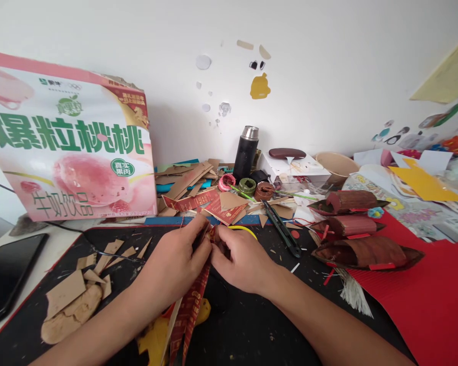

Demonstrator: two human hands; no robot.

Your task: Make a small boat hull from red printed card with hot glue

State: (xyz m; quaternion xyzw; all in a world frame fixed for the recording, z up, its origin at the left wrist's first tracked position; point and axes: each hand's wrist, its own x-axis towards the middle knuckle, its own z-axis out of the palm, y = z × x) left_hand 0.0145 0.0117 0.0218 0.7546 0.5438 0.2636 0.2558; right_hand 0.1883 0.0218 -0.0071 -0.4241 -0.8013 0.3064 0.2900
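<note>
My left hand and my right hand meet at the middle of the black mat. Both are closed, fingertips pinching the upper end of a red printed cardboard piece, its long narrow strips hanging down towards me. What exactly the fingertips press is hidden between them. Under the strips lies a yellow tool with an orange part, mostly covered. Beyond my right hand are a yellow curved edge and a dark green utility knife.
Small model boats stand at right beside red corrugated paper. Cardboard scraps lie left, near a phone. Open paint jars, a black thermos and a large drink carton line the back.
</note>
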